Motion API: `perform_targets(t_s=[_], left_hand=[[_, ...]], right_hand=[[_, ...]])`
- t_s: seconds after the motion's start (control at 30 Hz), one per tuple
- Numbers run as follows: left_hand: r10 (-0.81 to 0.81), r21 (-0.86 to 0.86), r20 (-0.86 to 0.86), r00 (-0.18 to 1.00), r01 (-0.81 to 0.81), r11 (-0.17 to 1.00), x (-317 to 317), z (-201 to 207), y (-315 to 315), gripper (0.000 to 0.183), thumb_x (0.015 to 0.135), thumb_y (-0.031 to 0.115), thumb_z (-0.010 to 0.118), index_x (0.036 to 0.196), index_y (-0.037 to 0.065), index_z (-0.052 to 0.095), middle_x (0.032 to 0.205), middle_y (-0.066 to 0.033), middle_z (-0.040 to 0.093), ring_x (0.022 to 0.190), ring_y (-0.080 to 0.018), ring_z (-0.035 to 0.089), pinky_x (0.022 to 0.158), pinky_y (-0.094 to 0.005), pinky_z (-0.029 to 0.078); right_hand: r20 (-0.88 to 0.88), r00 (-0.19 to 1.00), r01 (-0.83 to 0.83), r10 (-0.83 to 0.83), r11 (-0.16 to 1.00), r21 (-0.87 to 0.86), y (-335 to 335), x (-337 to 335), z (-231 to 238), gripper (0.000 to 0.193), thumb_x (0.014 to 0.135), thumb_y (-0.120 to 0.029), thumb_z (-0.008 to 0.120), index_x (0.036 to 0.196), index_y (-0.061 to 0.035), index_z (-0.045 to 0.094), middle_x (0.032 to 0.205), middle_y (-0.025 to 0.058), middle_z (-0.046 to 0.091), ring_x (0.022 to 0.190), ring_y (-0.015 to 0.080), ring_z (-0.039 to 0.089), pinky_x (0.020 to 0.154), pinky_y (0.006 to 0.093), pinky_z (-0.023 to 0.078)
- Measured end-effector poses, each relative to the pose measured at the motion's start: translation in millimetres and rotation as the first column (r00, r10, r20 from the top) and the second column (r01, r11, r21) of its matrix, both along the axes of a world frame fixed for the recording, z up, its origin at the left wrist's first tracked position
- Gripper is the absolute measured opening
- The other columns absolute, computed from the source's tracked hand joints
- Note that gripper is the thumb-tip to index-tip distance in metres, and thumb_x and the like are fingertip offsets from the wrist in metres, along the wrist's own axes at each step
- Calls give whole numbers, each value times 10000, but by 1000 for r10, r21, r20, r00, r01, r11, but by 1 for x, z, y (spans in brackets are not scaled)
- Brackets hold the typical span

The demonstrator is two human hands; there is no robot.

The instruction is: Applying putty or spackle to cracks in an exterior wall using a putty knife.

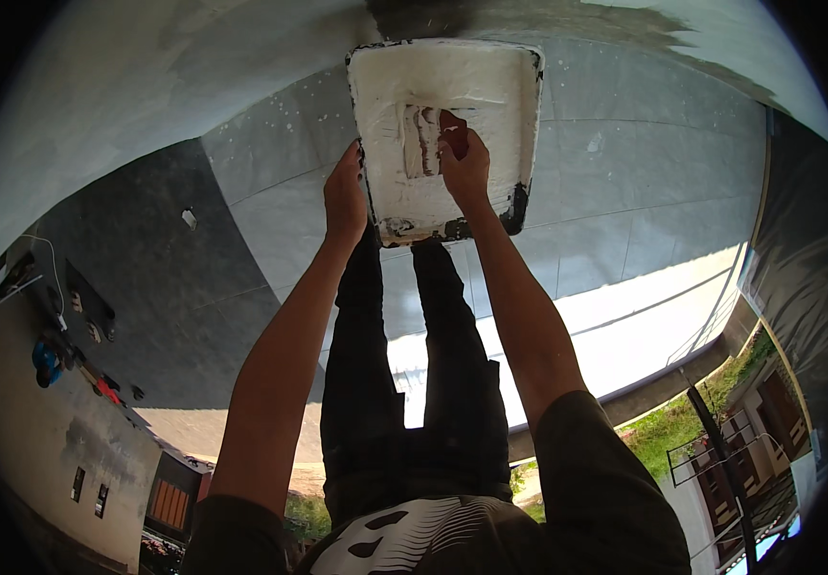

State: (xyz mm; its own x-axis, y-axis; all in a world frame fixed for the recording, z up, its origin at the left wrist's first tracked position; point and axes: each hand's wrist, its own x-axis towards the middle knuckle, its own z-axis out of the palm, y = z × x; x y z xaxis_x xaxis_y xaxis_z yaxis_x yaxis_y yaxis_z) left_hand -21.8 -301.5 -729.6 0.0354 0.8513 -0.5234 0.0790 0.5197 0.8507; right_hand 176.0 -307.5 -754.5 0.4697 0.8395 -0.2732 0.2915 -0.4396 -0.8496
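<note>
A tray (500,96) stands out in front of me, coated with thick white paste or paint, its rim chipped and dark in places. My left hand (343,196) grips its left edge, with most fingers hidden behind the rim. Inside the tray, my right hand (465,171) is closed on a reddish-brown spreader (453,129). Next to that grip lies a rectangular flat part streaked white and brown, seemingly the spreader's blade, resting against the white coating. Where blade and handle join, I cannot make out.
Grey floor panels (624,163) spotted with white lie beneath the tray, beside a darker floor strip (160,278). A grey wall (165,77) curves along the top. Dark sheeting (802,259) hangs at right. Footwear and small items (50,359) lie at far left.
</note>
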Motion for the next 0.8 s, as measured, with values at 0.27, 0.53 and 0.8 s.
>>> perform_targets(t_s=[0.27,0.53,0.8], left_hand=[[32,-2,1,999,-32,999,4,10,1,487,1064,263,317,1433,-17,466,1393,-165,556,1254,-225,545,1089,-355,385],[43,-27,20,999,-42,999,17,16,3,494,1068,269,328,1457,-18,430,1381,-169,568,1249,-227,554,1083,-334,395],[53,-87,40,998,-49,995,4,12,3,541,1063,330,309,1473,-5,420,1451,-186,501,1339,-259,478,1139,-383,327]], right_hand=[[-86,993,-82,79,996,-35,4,-20,5,232,814,-68,704,1004,27,612,874,212,677,805,362,670,745,406,525],[-224,971,-93,80,995,-46,-2,-26,-7,245,830,-53,705,1045,31,622,897,164,698,807,263,681,749,373,533],[-615,787,-48,-47,989,-137,-8,-28,9,272,890,-15,654,1156,25,614,974,79,689,830,137,657,741,291,539]])
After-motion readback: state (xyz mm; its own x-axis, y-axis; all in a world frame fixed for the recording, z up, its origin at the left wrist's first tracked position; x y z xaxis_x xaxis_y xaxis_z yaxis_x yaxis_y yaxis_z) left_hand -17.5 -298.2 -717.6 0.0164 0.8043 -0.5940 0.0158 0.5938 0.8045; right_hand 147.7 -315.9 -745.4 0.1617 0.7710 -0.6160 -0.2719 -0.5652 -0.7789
